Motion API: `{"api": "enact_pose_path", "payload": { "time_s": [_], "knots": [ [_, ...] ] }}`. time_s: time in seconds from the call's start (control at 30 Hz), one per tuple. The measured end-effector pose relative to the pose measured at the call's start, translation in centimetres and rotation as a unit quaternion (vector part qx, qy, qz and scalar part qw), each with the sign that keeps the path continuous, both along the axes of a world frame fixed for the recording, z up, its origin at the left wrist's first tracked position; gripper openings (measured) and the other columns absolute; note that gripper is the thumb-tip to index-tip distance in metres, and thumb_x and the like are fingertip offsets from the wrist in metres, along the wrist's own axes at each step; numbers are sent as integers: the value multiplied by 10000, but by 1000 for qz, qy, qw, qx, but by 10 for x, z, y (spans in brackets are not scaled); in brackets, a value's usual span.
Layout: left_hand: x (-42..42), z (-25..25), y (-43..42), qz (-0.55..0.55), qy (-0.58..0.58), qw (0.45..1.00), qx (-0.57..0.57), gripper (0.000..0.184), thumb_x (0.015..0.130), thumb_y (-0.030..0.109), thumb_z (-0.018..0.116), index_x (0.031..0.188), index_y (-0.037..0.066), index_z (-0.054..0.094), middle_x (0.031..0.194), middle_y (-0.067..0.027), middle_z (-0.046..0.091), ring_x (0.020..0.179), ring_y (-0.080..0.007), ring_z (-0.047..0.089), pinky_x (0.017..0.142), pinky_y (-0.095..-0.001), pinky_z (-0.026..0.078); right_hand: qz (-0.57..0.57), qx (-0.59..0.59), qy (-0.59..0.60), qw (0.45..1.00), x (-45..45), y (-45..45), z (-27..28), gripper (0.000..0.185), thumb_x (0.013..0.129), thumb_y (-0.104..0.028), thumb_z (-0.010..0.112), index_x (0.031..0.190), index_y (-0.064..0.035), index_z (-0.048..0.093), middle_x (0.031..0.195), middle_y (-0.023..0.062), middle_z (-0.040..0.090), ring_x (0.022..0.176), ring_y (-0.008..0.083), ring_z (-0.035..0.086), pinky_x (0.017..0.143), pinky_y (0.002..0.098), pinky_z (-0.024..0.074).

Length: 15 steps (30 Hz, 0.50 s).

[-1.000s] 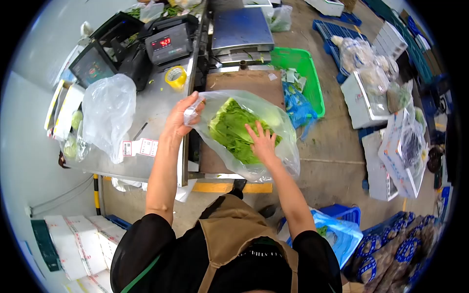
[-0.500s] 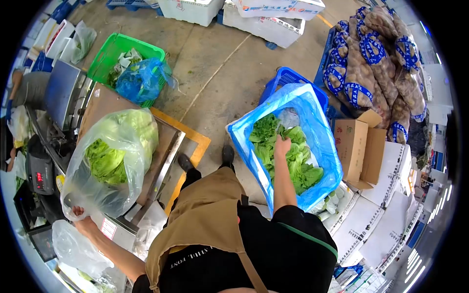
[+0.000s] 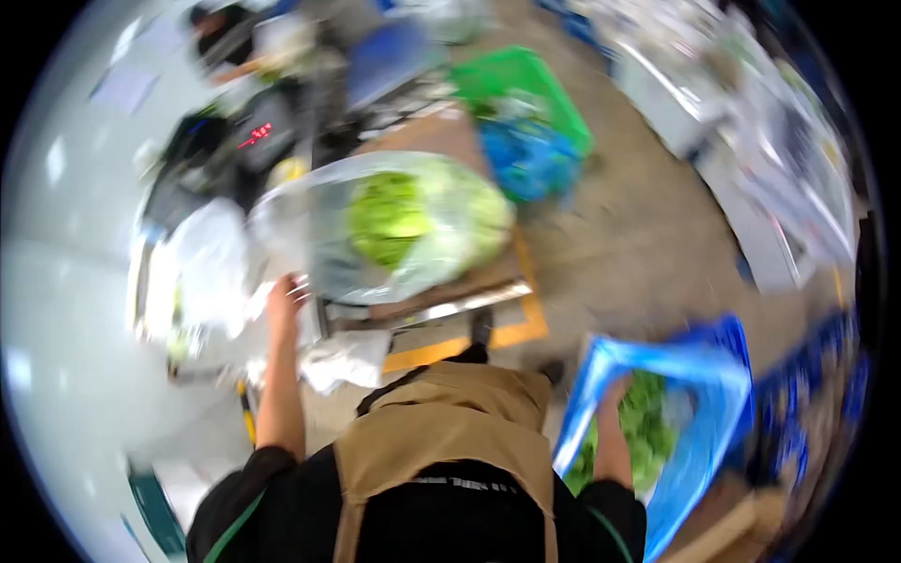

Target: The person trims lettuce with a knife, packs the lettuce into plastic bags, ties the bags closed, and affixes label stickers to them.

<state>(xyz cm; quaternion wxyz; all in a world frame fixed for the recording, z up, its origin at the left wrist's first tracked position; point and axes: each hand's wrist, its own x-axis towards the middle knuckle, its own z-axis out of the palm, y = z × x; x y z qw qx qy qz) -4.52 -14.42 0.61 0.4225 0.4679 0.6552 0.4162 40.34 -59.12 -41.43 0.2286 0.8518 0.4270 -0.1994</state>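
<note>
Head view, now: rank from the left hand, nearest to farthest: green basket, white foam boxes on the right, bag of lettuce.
From the left hand:
1. Bag of lettuce: just right of the hand, on the brown work surface.
2. Green basket: beyond the bag, farther right and ahead.
3. White foam boxes: far right, across the floor from the basket.
</note>
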Motion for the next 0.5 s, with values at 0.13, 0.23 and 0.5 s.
{"api": "enact_pose_path", "payload": {
  "time_s": [0.13,0.23,0.5],
  "knots": [
    [9,3,-26,41,17,999,-12,333,899,322,463,932,15,589,772,-48,569,608,-144,578,535,-262,467,65,-162,-91,980,-7,7,-14,632,910,-530,252,1412,-147,215,1486,69,146,1366,325,79,1053,635,49],
    [8,0,-36,41,0,999,-33,340,912,332,459,913,17,587,747,-35,564,583,-129,568,513,-243,454,197,-291,-248,903,-15,18,27,673,889,-558,268,1417,-145,207,1488,82,132,1361,339,94,1013,685,74],
    [9,-5,-57,36,-12,999,-30,336,910,340,474,904,25,589,736,-33,566,573,-128,558,495,-245,439,-101,244,24,964,6,2,81,671,792,-344,557,1371,-102,319,1386,151,328,1237,382,323,990,603,222]
  ]
}}
